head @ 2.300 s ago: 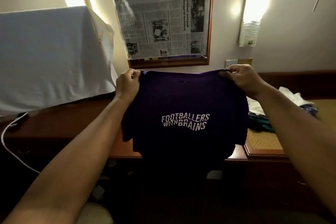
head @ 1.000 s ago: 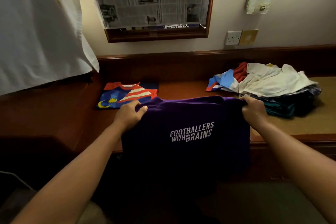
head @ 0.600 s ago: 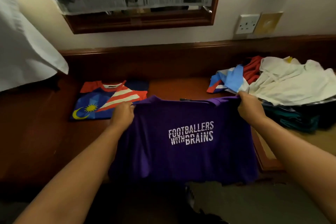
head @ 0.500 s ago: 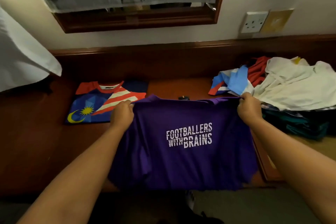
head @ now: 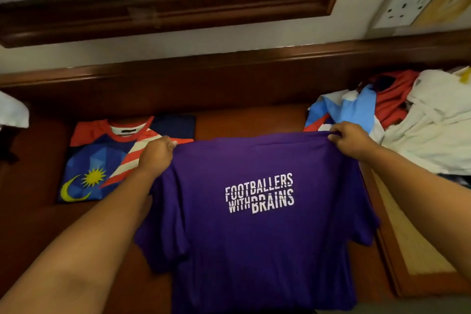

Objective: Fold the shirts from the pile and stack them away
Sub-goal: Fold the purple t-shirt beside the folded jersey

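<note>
left hand (head: 156, 158): my fingers are curled round the left shoulder of the purple shirt (head: 254, 237), gripping the cloth at its top edge.
right hand (head: 353, 141): pinching the right shoulder of the same shirt, thumb and fingers bunched on the fabric.
purple shirt: stretched between my two hands, white print "footballers with brains" facing up at me; its body spreads over the wooden desk (head: 249, 120) and the hem runs past the near edge, out of the bottom of the view.
folded jersey (head: 102, 163): lying flat on the desk to my left, blue with a red collar, red and white stripes, a yellow crescent and star; my left hand sits over its right edge, and i can't tell whether it touches.
pile (head: 407, 120): loose shirts heaped on the right, light blue, red and a white one on top, just beyond my right hand.
wall: a wood-framed mirror (head: 178, 7) papered with newspaper hangs above the desk, and a white socket (head: 405, 5) sits to its right.
</note>
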The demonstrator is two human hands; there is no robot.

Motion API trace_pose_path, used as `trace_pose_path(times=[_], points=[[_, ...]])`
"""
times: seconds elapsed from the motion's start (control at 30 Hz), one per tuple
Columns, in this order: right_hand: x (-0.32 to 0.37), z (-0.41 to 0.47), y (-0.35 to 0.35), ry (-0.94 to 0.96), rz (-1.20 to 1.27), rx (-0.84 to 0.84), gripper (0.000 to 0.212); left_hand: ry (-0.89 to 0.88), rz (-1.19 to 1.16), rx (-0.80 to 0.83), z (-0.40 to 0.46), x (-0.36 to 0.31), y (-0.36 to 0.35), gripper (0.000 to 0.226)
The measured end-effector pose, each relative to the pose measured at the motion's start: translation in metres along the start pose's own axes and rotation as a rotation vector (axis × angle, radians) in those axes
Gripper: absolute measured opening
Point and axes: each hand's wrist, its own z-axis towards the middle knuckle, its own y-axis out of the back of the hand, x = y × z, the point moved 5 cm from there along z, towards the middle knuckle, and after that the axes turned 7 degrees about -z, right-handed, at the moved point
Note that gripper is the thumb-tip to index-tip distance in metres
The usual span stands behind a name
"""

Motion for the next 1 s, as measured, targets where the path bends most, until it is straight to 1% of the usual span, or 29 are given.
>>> trace_pose_path(times=[0.1,0.17,0.33,0.4,0.47,0.53,0.6,0.67,0.73,0.8,0.87,0.9,1.0], points=[[0.004,0.031,0.003,-0.031,0.041,-0.065,0.011,-0.085,0.011,0.000,0.038,-0.009,-0.004,0.026],[0.008,0.053,0.006,-0.028,0.049,-0.109,0.012,-0.127,0.039,-0.016,0.061,-0.018,-0.006,0.024],[0.020,0.079,0.005,-0.038,0.023,-0.174,0.015,-0.101,0.059,-0.068,0.094,-0.029,-0.010,0.021],[0.028,0.066,-0.006,-0.048,-0.001,-0.216,0.021,-0.121,0.061,-0.108,0.084,-0.033,-0.018,0.018],[0.038,0.037,-0.024,-0.052,-0.065,-0.300,0.031,-0.171,0.089,-0.184,0.056,-0.035,-0.031,0.018],[0.053,-0.010,-0.056,0.027,-0.038,-0.339,0.038,-0.224,0.110,-0.231,0.010,-0.036,-0.054,0.024],[0.069,-0.067,-0.103,0.096,-0.015,-0.268,0.041,-0.250,0.161,-0.202,-0.050,-0.035,-0.085,0.029],[0.075,-0.113,-0.149,0.122,-0.061,-0.088,0.049,-0.233,0.227,-0.074,-0.104,-0.027,-0.121,0.036],[0.065,-0.134,-0.176,0.099,-0.135,0.039,0.060,-0.172,0.306,0.065,-0.135,-0.009,-0.148,0.046],[0.047,-0.137,-0.184,0.052,-0.198,0.109,0.060,-0.140,0.356,0.098,-0.143,0.006,-0.155,0.053],[0.037,-0.134,-0.182,0.058,-0.206,0.108,0.059,-0.139,0.378,0.121,-0.141,0.012,-0.152,0.055],[0.037,-0.134,-0.178,0.070,-0.169,0.097,0.057,-0.128,0.357,0.128,-0.141,0.011,-0.150,0.055],[0.040,-0.153,-0.164,0.110,0.046,0.003,0.045,-0.126,0.249,0.070,-0.155,0.006,-0.140,0.050]])
